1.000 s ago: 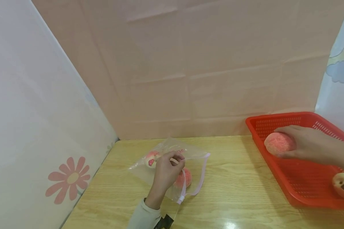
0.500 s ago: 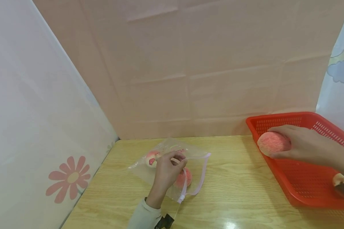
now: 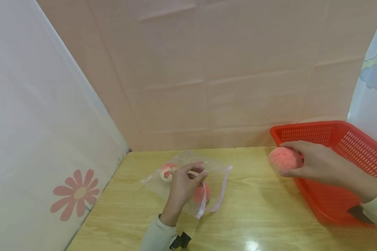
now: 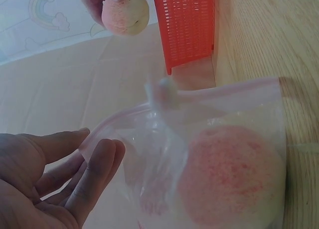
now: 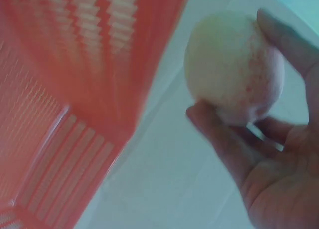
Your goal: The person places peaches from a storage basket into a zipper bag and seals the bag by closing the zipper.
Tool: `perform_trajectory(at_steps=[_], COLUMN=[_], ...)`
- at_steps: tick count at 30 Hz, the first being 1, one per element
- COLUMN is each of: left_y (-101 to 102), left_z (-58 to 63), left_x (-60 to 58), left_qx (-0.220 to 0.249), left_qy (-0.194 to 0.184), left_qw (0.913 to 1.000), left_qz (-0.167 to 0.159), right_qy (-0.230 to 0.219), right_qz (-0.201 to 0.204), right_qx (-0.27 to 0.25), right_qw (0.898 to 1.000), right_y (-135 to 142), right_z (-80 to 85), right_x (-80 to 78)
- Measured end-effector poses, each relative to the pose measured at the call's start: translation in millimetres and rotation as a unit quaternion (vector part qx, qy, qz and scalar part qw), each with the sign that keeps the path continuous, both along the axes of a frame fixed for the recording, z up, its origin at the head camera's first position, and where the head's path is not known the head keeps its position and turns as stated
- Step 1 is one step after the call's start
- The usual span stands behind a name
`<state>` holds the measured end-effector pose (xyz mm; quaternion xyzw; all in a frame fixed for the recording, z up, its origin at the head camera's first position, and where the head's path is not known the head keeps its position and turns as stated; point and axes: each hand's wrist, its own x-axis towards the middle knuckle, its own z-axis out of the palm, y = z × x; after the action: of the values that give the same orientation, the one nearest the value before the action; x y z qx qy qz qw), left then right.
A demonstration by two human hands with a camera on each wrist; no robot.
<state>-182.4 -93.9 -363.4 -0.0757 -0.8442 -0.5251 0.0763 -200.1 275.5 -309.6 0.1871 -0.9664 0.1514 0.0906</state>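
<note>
My left hand (image 3: 183, 186) pinches the pink-trimmed mouth of a clear zip bag (image 3: 222, 190) lying on the table. Inside the bag are two pink-and-cream peaches, one peach (image 3: 202, 194) near the opening and another peach (image 3: 166, 173) farther in, partly hidden by the hand. In the left wrist view, thumb and fingers grip the bag's edge (image 4: 117, 114). Over the near-left rim of the red basket, my right hand (image 3: 322, 164) holds a peach (image 3: 283, 159) by its sides. The right wrist view shows thumb and fingers curled around that peach (image 5: 232, 64).
On the right of the wooden table (image 3: 251, 198) stands the red slotted plastic basket (image 3: 342, 137). A pinkish cloth backdrop (image 3: 238, 87) rises behind the table, and a white flower-printed sheet (image 3: 34, 139) hangs at the left.
My right hand has carried the peach leftward, from over the basket's inside to its left rim. The left hand stays nearly still on the bag.
</note>
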Motion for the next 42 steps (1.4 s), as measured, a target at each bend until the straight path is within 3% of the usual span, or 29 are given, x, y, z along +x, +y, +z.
perform_trajectory(at_steps=[5, 15, 23, 28, 38, 42], left_y=[0.6, 0.7, -4.2, -4.9, -4.9, -5.1], left_z=[0.8, 1.3, 0.7, 1.1, 0.5, 0.5], left_x=[0.3, 0.2, -1.7, -2.6, -4.0, -3.2], left_qx=[-0.001, -0.009, 0.024, 0.041, 0.052, 0.057], left_qy=[0.003, -0.006, -0.034, -0.052, -0.037, -0.036], left_qw=[1.0, 0.9999, 0.9985, 0.9968, 0.9973, 0.997], left_qz=[-0.005, -0.007, -0.036, -0.045, -0.038, -0.038], right_qy=[-0.019, -0.042, -0.049, -0.061, -0.092, -0.096], right_qz=[-0.018, -0.014, -0.003, -0.003, -0.001, -0.009], right_qx=[-0.026, -0.046, -0.078, -0.112, -0.192, -0.201], right_qw=[0.999, 0.998, 0.996, 0.992, 0.977, 0.975], right_y=[-14.4, -35.3, -58.9, -72.7, -101.3, -110.7], right_z=[3.1, 4.9, 6.9, -3.8, -36.4, -45.3], right_x=[7.1, 19.4, 30.3, 36.9, 36.4, 34.7])
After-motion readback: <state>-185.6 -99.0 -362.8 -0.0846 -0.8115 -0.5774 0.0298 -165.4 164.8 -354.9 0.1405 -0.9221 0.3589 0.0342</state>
